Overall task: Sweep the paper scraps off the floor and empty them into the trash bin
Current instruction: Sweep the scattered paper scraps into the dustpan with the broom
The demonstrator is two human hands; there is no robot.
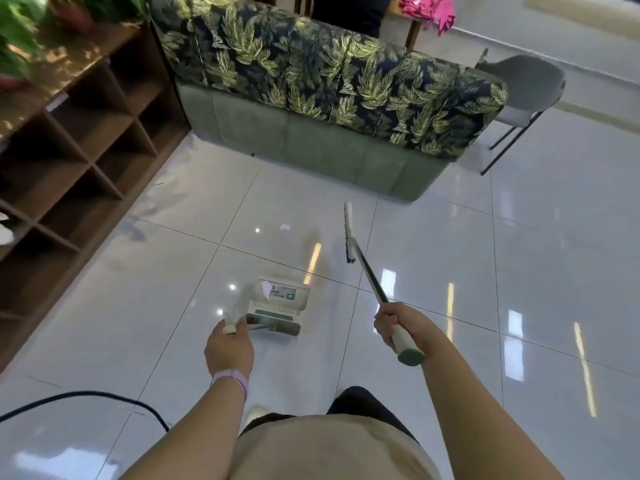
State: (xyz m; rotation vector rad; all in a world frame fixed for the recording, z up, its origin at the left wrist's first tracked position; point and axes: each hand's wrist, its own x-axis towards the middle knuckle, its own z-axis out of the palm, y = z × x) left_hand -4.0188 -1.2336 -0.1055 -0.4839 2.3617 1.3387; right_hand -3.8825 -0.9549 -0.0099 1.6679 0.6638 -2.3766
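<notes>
The right hand [393, 325] has a closed grip round the broom [349, 233] handle, the brush head out ahead on the tiled floor [519, 237]. The left hand [228, 344] pinches the top of the dustpan [278, 299] handle; the pan stands on the floor with a white scrap [266, 289] in it. Another scrap [284, 226] lies on the floor left of the brush, before the sofa [311, 143].

It looks like a lounge or living area: a leaf-patterned sofa [311, 81], a wooden cubby shelf [79, 143] topped with potted plants [20, 32], a grey chair [523, 84], glossy floor tiles [519, 258].
</notes>
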